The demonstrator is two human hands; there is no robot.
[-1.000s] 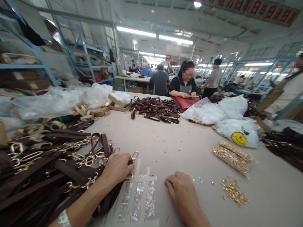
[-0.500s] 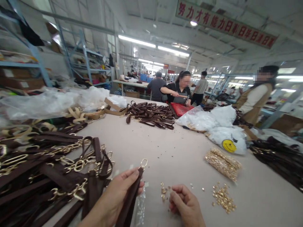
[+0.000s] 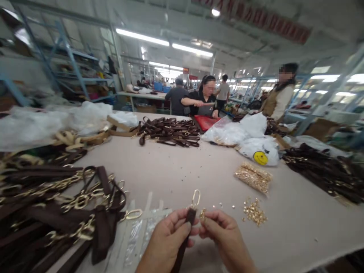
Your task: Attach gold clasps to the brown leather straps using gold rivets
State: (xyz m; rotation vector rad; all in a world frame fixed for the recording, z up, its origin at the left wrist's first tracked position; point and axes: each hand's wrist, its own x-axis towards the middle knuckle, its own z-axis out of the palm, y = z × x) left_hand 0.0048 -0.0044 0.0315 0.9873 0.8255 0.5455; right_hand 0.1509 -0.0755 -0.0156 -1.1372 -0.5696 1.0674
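My left hand (image 3: pixel 167 237) is closed around a dark brown strap (image 3: pixel 191 216), near its upper end. A long oval gold ring (image 3: pixel 196 197) stands up from that end. Close on the right, my right hand (image 3: pixel 223 231) pinches a small gold metal fitting (image 3: pixel 203 213) between thumb and fingers; its exact kind is too small to tell. The fitting is beside the strap end, and whether they touch I cannot tell. Under and left of my left hand lies clear plastic (image 3: pixel 133 235) with pale strips.
Brown straps with gold hooks (image 3: pixel 82 201) heap up at left; more straps (image 3: pixel 170 131) lie at the far side. At right are a gold-fittings bag (image 3: pixel 253 177), loose gold pieces (image 3: pixel 255 213) and white plastic bags (image 3: pixel 253 132). A co-worker (image 3: pixel 206 100) holds a tool over a red pad (image 3: pixel 206 122).
My hands have come together: the strap end has moved right, close to the gold fitting in my right fingers. The view has shifted, with the table's contents now farther left and higher.
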